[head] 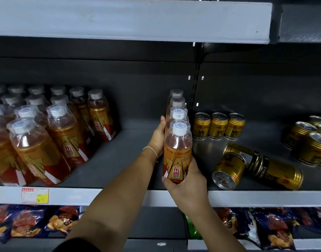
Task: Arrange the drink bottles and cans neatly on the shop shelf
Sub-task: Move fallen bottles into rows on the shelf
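Note:
A single file of several orange drink bottles with white caps runs front to back at mid shelf. My right hand (186,182) grips the base of the front bottle (177,151). My left hand (157,137) lies against the left side of the row (177,110) behind it, fingers fairly straight. A block of the same bottles (52,128) stands at the left. Three upright gold cans (218,125) stand right of the row. Two gold cans (228,170) lie on their sides near the front edge, with a third (281,172) behind them.
More upright gold cans (312,140) cluster at the far right. The grey shelf edge (101,196) carries a price label (35,195). Snack bags (28,222) fill the shelf below. Another shelf (130,20) overhangs above. Bare shelf floor (130,146) lies between the two bottle groups.

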Action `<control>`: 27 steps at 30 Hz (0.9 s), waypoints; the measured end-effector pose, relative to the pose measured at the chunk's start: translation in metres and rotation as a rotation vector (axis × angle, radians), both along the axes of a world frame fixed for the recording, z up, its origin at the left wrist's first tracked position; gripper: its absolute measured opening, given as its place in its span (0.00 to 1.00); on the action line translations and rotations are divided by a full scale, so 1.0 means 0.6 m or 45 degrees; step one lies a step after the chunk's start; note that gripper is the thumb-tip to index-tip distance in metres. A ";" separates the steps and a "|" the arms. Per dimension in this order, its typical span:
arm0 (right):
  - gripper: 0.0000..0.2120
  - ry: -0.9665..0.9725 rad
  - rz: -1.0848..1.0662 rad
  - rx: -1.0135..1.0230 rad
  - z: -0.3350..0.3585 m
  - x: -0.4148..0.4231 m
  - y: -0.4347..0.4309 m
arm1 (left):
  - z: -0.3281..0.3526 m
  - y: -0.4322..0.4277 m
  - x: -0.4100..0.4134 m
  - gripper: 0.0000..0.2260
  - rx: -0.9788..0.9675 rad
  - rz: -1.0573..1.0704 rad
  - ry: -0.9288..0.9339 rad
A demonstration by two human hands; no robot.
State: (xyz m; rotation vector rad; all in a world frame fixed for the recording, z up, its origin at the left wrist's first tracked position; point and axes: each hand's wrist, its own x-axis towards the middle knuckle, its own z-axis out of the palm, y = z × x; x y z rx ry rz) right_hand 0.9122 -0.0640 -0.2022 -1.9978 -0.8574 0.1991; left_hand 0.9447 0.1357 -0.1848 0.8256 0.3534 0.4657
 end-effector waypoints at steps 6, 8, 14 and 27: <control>0.45 -0.005 0.004 -0.007 0.003 0.009 -0.005 | -0.003 -0.007 0.005 0.25 0.011 -0.007 -0.012; 0.45 -0.008 0.013 -0.004 0.003 0.011 -0.008 | -0.004 -0.010 0.005 0.26 0.024 -0.013 -0.018; 0.44 -0.001 0.029 -0.008 0.001 0.021 -0.011 | 0.001 -0.016 0.008 0.26 0.000 -0.024 -0.017; 0.44 -0.034 0.036 0.016 -0.008 0.023 -0.012 | 0.002 -0.039 -0.011 0.27 0.096 0.144 0.084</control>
